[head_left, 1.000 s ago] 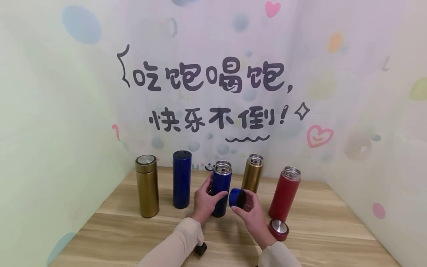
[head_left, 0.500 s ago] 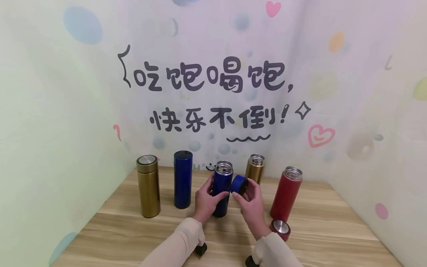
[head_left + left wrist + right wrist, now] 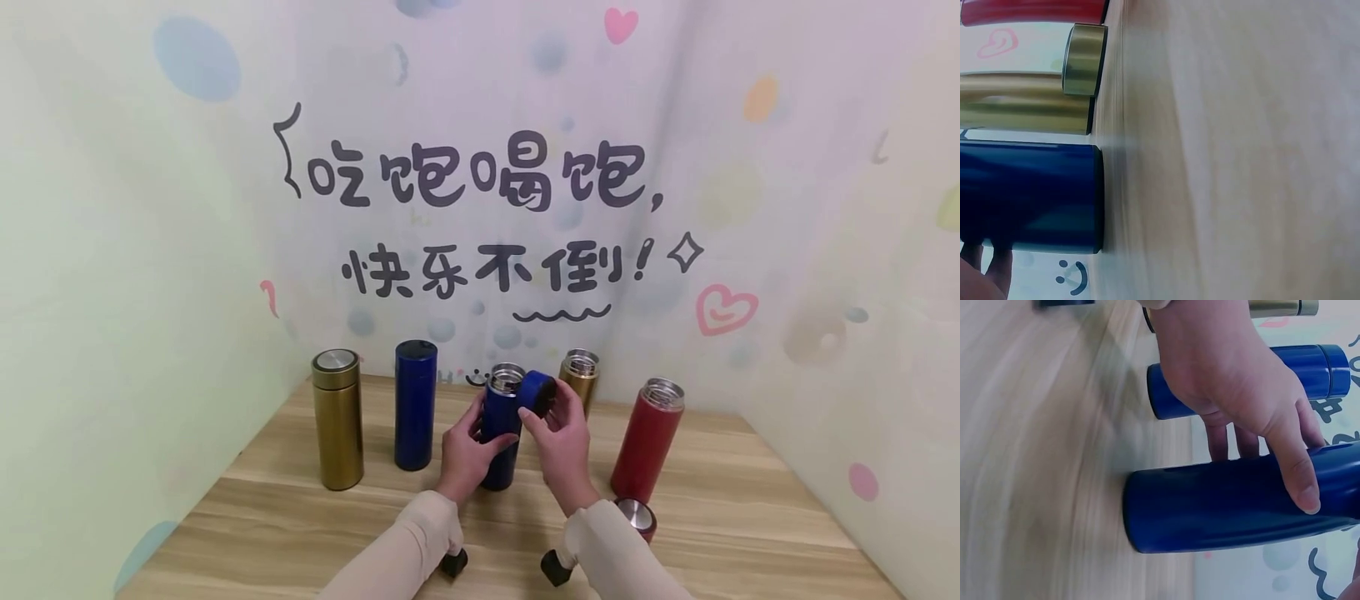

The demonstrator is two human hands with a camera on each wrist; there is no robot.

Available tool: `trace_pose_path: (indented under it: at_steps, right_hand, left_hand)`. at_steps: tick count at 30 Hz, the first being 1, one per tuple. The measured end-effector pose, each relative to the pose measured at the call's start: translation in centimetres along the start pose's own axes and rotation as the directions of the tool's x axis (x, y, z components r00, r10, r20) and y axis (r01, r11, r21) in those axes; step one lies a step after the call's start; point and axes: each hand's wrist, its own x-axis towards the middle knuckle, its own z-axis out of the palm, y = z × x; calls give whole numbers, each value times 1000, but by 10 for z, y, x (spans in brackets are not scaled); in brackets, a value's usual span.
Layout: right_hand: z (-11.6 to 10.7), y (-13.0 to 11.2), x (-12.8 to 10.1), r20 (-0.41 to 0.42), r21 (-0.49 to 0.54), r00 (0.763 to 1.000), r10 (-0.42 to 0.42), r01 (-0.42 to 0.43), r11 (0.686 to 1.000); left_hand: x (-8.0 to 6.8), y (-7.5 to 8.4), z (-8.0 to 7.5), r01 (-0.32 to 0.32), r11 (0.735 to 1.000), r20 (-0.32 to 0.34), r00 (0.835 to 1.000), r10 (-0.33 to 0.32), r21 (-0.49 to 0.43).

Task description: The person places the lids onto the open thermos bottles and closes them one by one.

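My left hand (image 3: 463, 457) grips the side of an uncapped blue thermos bottle (image 3: 501, 417), which stands upright on the table with its steel mouth showing. My right hand (image 3: 566, 446) pinches a blue bottle lid (image 3: 534, 390), tilted, right beside the mouth and overlapping its rim in the head view. In the right wrist view, the left thumb lies along the blue bottle (image 3: 1222, 506); only a sliver of the right hand (image 3: 1350, 589) shows at the edge. Fingertips (image 3: 999, 269) of the left hand appear at the bottle's side in the left wrist view.
A capped gold bottle (image 3: 339, 433) and a capped blue bottle (image 3: 415, 408) stand to the left. Behind the right hand is an uncapped gold bottle (image 3: 579, 375), its lid (image 3: 1085, 59) beside it. An uncapped red bottle (image 3: 648, 442) stands right, behind a red lid (image 3: 639, 518).
My right hand has raised the blue lid from beside the bottle's body up to its mouth. The left hand keeps its grip on the bottle.
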Motion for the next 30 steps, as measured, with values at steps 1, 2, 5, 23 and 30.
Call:
trace_pose_path:
  at_steps: [1, 2, 5, 23, 30]
  right_hand:
    - [1, -2, 0, 4, 2, 1000, -5, 5, 1000]
    - [1, -3, 1, 7, 3, 1000, -8, 8, 1000]
    - [3, -6, 3, 14, 0, 1000, -13, 13, 1000]
    - [10, -20, 22, 56, -48, 998, 9, -6, 999]
    - [14, -25, 30, 72, -104, 997, -1, 8, 995]
  left_hand:
    - [0, 0, 0, 2, 1000, 0, 1000, -2, 0]
    - [0, 0, 1, 2, 1000, -1, 1000, -2, -1]
    - [0, 0, 2, -3, 1000, -9, 1000, 3, -5]
    - [1, -1, 0, -33, 999, -9, 999, 33, -8]
    - [1, -2, 1, -31, 1000, 4, 1000, 31, 0]
